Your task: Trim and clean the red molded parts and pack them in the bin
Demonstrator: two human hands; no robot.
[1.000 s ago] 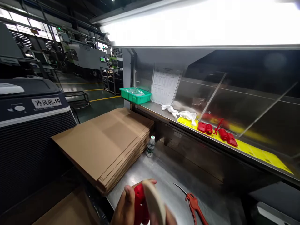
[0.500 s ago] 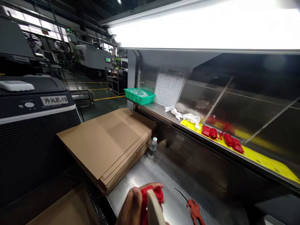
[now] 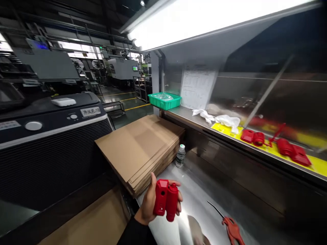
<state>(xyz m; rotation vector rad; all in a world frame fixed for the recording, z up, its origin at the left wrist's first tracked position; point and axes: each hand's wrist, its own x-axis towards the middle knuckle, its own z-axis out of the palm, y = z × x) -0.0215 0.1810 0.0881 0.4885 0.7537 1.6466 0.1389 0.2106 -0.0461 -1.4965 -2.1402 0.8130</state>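
My left hand (image 3: 148, 203), palm up, is wrapped round a red plastic part (image 3: 161, 198). This part has a flat, angular body with holes, and a ribbed red cylinder (image 3: 172, 202) lies alongside it in the same grip. Whether the two are joined, I cannot tell. At the bottom edge, a blurred pale and tan shape looks like my right hand (image 3: 198, 231); its fingers do not show clearly. An air blow gun (image 3: 233, 231) with an orange-red handle and a thin dark nozzle lies on the metal table to the right.
A stack of cardboard sheets (image 3: 138, 146) stands at the left of the metal table (image 3: 201, 194), beside a water bottle (image 3: 180, 156). Along the shelf sit a green bin (image 3: 165, 102), white gloves (image 3: 227, 121) and red parts (image 3: 284, 147) on a yellow strip. A dark cooler (image 3: 51, 149) is further left.
The view has swung left. My left hand has opened out to the side, showing the red pieces' faces. The pale finger-like shape in front of them has dropped down and right.
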